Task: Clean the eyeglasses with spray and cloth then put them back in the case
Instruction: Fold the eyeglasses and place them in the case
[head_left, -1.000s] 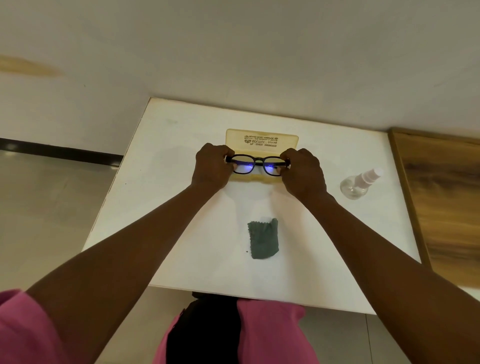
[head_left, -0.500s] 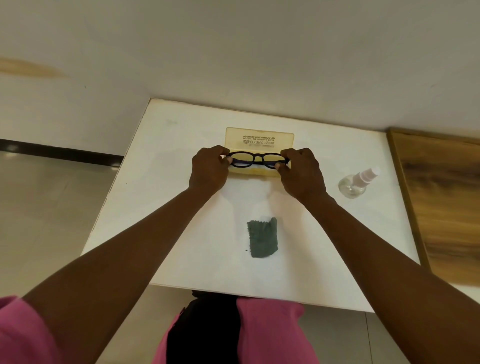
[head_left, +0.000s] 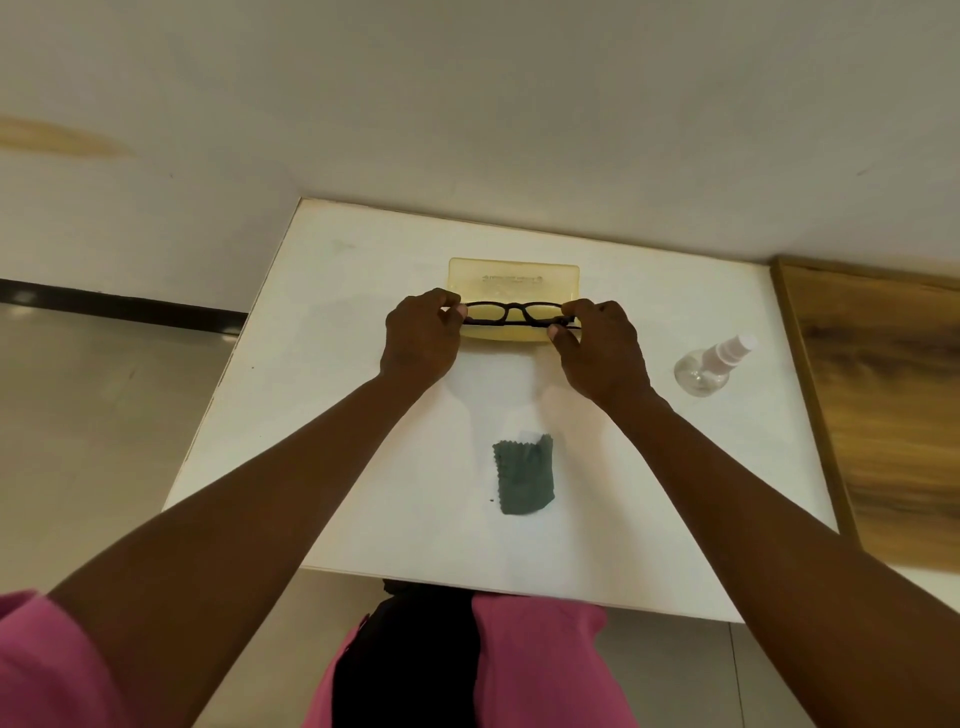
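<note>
The eyeglasses (head_left: 514, 315) are held between both hands, just over the open yellowish case (head_left: 513, 283) that lies near the far edge of the bench (head_left: 363, 291), about midway along it. Their long axis runs left to right, parallel to that far edge and to the case's own length. The left hand (head_left: 422, 332) is closed in a pinch on the left end of the frame, and the right hand (head_left: 597, 345) pinches the right end, thumb underneath. The frame thus spans the gap between the hands, level with the fingertips, neither hand nearer than the other. Whether the frame touches the case I cannot tell. The cloth (head_left: 523, 477) lies well toward the near edge; the spray bottle (head_left: 711, 361) lies on its side toward the right edge, just beyond the right hand.
</note>
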